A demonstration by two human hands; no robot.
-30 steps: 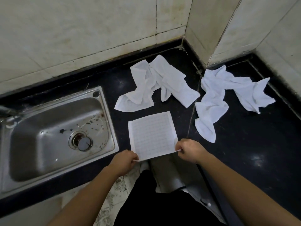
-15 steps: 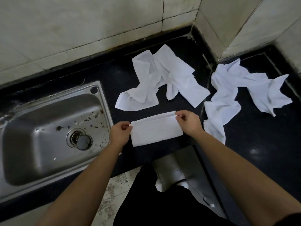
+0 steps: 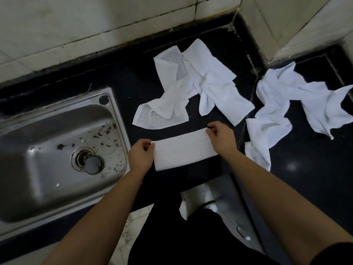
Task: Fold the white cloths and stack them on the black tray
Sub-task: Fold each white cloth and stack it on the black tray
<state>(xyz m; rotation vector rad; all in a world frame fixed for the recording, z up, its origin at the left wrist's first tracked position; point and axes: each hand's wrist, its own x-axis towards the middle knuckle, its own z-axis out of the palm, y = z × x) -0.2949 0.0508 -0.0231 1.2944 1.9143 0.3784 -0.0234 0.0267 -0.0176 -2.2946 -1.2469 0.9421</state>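
Steel sink (image 3: 57, 150) at left. Left hand (image 3: 140, 156) and right hand (image 3: 222, 138) each pinch an upper corner of the folded cloth (image 3: 184, 150) lying on the black counter (image 3: 124, 79). Crumpled cloths (image 3: 194, 88) behind it, more cloths (image 3: 286, 104) at right.

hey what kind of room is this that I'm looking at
Most likely a kitchen or utility corner: a stainless steel sink with a drain plug is set into a black stone countertop, and tiled walls meet behind it.
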